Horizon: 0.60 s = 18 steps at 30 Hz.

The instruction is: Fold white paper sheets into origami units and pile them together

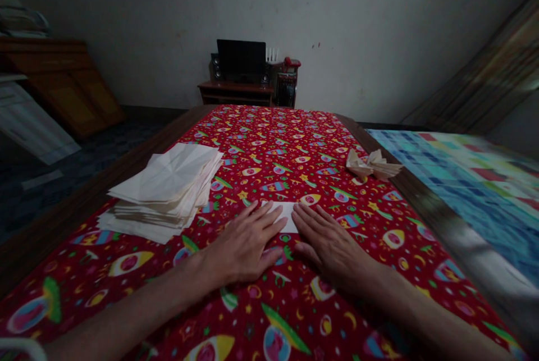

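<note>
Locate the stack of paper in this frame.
In the head view, the paper stack lies on the left side of the red patterned cloth, beyond and to the left of the person's left hand.

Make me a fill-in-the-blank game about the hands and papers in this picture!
1. The left hand and right hand rest on a small white piece of ____.
2. The patterned cloth is mostly ____.
3. The paper stack is on the person's ____ side.

Missing words: paper; red; left.
</note>
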Motion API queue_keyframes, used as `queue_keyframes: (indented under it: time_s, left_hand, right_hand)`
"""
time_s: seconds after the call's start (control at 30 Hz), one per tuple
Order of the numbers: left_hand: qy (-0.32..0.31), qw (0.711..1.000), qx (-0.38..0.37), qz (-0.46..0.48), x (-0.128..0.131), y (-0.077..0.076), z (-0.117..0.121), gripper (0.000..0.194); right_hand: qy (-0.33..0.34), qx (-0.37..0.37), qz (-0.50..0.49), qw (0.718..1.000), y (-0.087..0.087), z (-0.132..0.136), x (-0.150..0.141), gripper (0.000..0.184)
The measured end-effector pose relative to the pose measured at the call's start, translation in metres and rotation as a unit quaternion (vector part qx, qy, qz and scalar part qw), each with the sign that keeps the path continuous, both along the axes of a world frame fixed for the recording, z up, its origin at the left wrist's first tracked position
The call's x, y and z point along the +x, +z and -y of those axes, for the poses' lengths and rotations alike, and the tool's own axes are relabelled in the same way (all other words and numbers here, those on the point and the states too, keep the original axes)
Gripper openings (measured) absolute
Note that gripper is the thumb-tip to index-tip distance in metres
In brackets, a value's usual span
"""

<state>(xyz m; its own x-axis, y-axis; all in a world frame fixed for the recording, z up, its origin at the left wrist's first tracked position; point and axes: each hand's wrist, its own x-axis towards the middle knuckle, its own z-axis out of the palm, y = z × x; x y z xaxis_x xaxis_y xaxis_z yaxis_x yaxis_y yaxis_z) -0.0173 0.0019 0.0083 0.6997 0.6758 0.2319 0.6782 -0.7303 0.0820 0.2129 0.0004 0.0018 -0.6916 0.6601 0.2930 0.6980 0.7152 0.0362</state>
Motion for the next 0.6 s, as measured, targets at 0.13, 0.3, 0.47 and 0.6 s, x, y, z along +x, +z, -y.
queue_keyframes:
  time_s: [0.13,0.3,0.47,0.6]
  left_hand:
    - [0.019,1.000,0.005,-0.021,0.005,-0.007,-0.006,0.051]
    - [0.057,0.997,-0.008,-0.057,-0.006,-0.004,-0.003,0.052]
    - [0.070,0.997,0.009,-0.038,-0.011,-0.003,0.000,0.047]
    - [0.081,0.996,0.031,0.037,-0.010,-0.013,-0.006,0.038]
  right_hand:
    - [-0.009,0.001,-0.002,1.000,-0.006,-0.014,0.000,0.050]
    - [-0.051,0.013,0.022,0.998,-0.012,-0.016,0.006,0.050]
    - [-0.096,0.023,-0.007,0.995,-0.013,-0.010,0.006,0.049]
    - [-0.109,0.023,-0.086,0.990,-0.011,-0.010,0.005,0.037]
